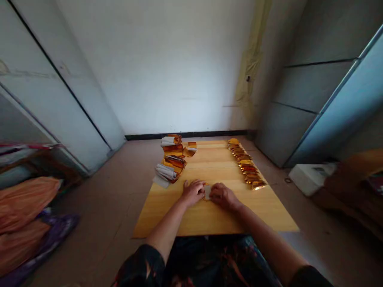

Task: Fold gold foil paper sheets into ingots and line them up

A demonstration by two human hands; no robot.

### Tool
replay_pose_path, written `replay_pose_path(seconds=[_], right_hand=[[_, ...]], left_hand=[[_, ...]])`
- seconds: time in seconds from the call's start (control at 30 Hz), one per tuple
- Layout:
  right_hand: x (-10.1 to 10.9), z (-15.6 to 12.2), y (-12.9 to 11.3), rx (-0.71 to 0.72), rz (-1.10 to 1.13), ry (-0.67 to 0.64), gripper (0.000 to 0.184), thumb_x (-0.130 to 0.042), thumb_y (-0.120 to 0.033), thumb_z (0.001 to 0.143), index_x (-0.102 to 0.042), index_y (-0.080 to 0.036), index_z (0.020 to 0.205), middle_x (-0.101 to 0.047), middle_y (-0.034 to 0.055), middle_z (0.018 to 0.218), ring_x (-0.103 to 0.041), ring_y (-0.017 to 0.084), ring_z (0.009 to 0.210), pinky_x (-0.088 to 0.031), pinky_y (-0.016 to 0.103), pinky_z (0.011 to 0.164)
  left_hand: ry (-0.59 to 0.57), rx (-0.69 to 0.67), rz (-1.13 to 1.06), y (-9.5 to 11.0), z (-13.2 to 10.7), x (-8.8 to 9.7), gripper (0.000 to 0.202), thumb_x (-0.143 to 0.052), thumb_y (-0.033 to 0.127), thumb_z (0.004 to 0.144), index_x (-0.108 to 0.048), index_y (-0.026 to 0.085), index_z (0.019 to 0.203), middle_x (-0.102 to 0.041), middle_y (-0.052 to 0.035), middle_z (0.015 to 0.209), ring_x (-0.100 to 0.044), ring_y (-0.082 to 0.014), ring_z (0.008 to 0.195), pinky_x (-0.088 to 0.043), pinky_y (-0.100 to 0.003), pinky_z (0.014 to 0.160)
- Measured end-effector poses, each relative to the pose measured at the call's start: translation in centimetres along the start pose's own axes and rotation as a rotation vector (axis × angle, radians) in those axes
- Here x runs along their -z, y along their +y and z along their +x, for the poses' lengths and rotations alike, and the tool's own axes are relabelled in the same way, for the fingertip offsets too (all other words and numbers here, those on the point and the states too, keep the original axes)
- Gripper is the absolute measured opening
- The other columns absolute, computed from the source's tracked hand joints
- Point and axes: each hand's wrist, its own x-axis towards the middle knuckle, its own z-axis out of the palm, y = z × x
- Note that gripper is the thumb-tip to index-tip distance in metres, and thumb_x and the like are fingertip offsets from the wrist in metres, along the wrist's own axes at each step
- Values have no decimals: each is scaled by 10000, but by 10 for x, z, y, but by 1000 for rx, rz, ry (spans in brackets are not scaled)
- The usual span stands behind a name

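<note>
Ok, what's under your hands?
The left hand and right hand touch a pale paper piece on gold foil, on a wooden table; beneath the palms is hidden.

Head-worn camera looks forward and down at a tabletop point(209, 221).

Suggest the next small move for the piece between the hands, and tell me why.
I'd probably keep pressing the fold flat on the small paper piece. The left hand and right hand both meet on it, and its white side shows, whereas the row of gold pieces looks mostly gold, so this piece seems unfinished.
</note>
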Motion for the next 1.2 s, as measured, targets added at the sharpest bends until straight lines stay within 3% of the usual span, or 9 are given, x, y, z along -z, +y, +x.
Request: replay_pose_path(seconds=[0.27, 0.43, 0.67, 0.87, 0.97, 1.07, 1.2], right_hand=[[2, 5, -11, 3, -21, 4, 161, -555, -233, 862, -685, -211, 770, -591, 46, 885, -542, 145, 796, -434, 238, 718], [5, 10, -13, 17, 73, -65, 171, -512, -161, 860, -650, -185, 761, -586, 32, 797, -546, 124, 723, -438, 211, 670], [4, 14, -9, 107, 177, -41, 274, -456, -28, 785, -653, -183, 896, -648, 51, 896, -583, 153, 892, -467, 258, 800], [10, 3, 0, 62, 124, -31, 183, -647, -200, 759, -688, -198, 937, -612, 93, 1107, -567, 202, 997, -452, 327, 870], [10, 4, 2, 38, 40, -54, 152, -684, -270, 757, -705, -216, 897, -628, 75, 1029, -565, 204, 939, -441, 341, 851], [7, 10, 0, 6, 28, -44, 74, -634, -231, 795, -705, -207, 793, -621, 57, 926, -572, 166, 832, -450, 286, 769], [3, 18, -5, 14, 123, -65, 134, -565, -199, 839, -683, -200, 775, -598, 36, 876, -573, 122, 756, -451, 220, 696]], left_hand=[[-28, -28, 40, 2, -2, 2, 81, -590, 290, 784, -607, 235, 841, -517, -6, 1362, -361, -247, 1313, -97, -592, 1079], [-54, -30, 34, 1, -3, 2, 211, -624, 339, 755, -622, 249, 947, -493, -23, 1386, -339, -269, 1329, -74, -595, 1091], [-64, -18, 30, 0, -2, 3, 185, -610, 367, 766, -611, 237, 898, -482, -22, 1395, -330, -272, 1338, -65, -599, 1092], [-67, -14, 17, 2, -3, 4, 136, -614, 331, 759, -582, 232, 847, -493, -10, 1384, -325, -255, 1342, -75, -603, 1082], [-57, -20, 15, 1, -3, 3, 120, -622, 316, 755, -567, 231, 820, -507, -5, 1373, -342, -243, 1331, -89, -606, 1072], [-50, -21, 24, -1, -2, 3, 131, -626, 334, 757, -575, 232, 822, -510, -6, 1370, -350, -245, 1326, -90, -606, 1072], [-66, -28, 38, -3, -2, 2, 208, -614, 383, 770, -610, 250, 930, -494, -22, 1384, -334, -259, 1336, -76, -591, 1090]])
